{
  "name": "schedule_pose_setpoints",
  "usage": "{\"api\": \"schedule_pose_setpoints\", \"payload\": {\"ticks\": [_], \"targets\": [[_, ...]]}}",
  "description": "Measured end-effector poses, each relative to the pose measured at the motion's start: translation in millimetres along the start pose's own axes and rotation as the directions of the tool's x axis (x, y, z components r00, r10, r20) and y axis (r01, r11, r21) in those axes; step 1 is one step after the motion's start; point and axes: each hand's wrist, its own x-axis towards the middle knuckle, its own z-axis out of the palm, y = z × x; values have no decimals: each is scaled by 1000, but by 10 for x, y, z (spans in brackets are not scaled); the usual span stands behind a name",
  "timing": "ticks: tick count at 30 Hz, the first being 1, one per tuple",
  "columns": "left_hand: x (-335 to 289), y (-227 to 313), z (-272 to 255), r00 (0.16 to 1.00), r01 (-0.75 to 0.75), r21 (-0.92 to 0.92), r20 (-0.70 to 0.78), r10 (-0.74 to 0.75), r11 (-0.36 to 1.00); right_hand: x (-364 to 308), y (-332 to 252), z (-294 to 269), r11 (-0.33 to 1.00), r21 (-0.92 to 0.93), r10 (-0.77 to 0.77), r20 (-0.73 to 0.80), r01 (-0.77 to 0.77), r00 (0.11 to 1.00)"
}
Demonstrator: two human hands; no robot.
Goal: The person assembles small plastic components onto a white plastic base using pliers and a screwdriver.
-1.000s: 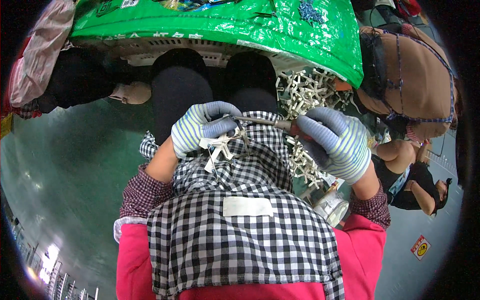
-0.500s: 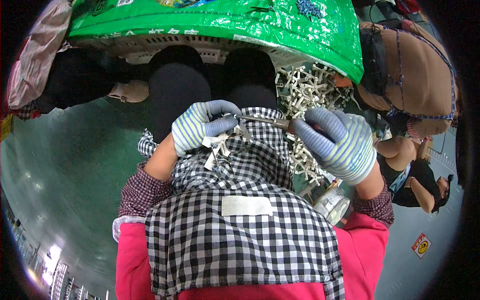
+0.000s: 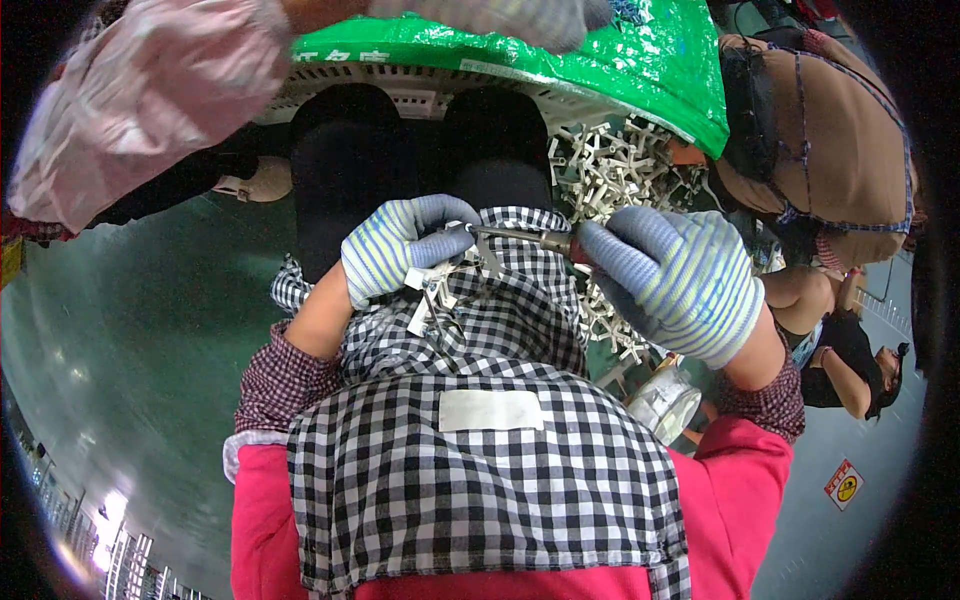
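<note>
My left hand (image 3: 400, 248), in a striped knit glove, is closed in a pinch on a small white plastic part (image 3: 462, 230) mostly hidden by the fingers. In my gloved right hand (image 3: 690, 280) is a screwdriver (image 3: 538, 238) with a metal shaft and a dark reddish handle. Its tip points left and meets the pinched part at my left fingertips. Just below the left hand, white plastic pieces (image 3: 421, 316) and a thin grey metal piece (image 3: 490, 262) show over my checked apron (image 3: 480, 490); whether they are joined to the pinched part I cannot tell.
A green plastic sheet (image 3: 660, 85) covers a pale slotted crate (image 3: 415, 102) ahead, with small blue pieces (image 3: 628, 12) on it. A co-worker's gloved hand (image 3: 530, 20) and pink sleeve (image 3: 170, 110) reach across from the left. White branched parts (image 3: 610, 175) lie heaped at right, near another person (image 3: 835, 140).
The co-worker's pink sleeve and gloved hand have come in over the green sheet from the left. My right hand has turned slightly around the screwdriver handle; my left hand stays nearly still.
</note>
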Motion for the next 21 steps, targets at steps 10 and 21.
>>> {"api": "schedule_pose_setpoints", "payload": {"ticks": [10,21], "targets": [[26,-7,3,999,-40,-6,7,40,999,-19,18,-17,996,80,30,-1,-30,1000],[22,9,-8,999,40,-56,19,-39,998,-64,14,59,974,201,115,-44,-104,992]]}}
